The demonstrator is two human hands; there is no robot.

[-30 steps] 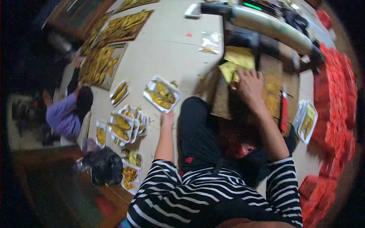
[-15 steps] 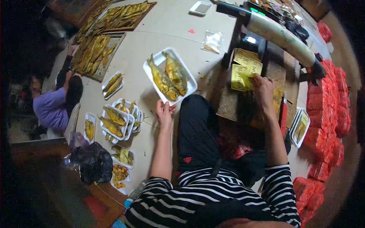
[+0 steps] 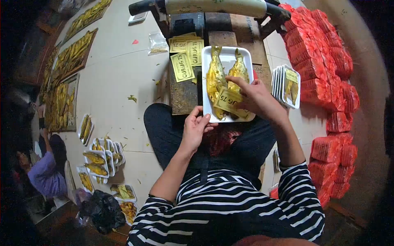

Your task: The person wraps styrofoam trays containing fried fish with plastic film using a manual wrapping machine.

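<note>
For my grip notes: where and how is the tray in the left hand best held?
The tray, likely by its near left corner, coming from the left and pinching over and under: the raised rim there stands clear of the fish.

Two fish lie in the tray, between labels at left and stacked trays at right.

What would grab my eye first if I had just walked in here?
Probably the bright red packages piled high along the right side. Then, in the middle, two golden fish on a white tray, its near left corner in the left hand, the right hand at a yellow label lying over them.
</note>
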